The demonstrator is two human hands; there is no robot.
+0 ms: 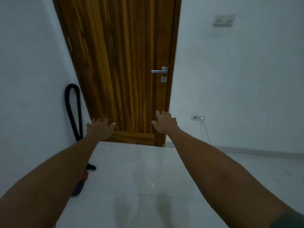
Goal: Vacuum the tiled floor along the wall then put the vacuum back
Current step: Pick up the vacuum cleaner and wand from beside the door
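Both my arms stretch forward over the white tiled floor (148, 178). My left hand (99, 129) and my right hand (165, 123) are held out with fingers spread, holding nothing. The vacuum stands by the left wall: its black hose (73, 111) loops up against the wall, and part of its red and black body (82, 181) shows on the floor under my left forearm, which hides the rest.
A closed wooden door (125, 66) with a metal lever handle (159, 70) faces me. White walls stand left and right. A wall socket (198, 117) with a thin cable sits low on the right wall, and a switch plate (223, 19) is higher up.
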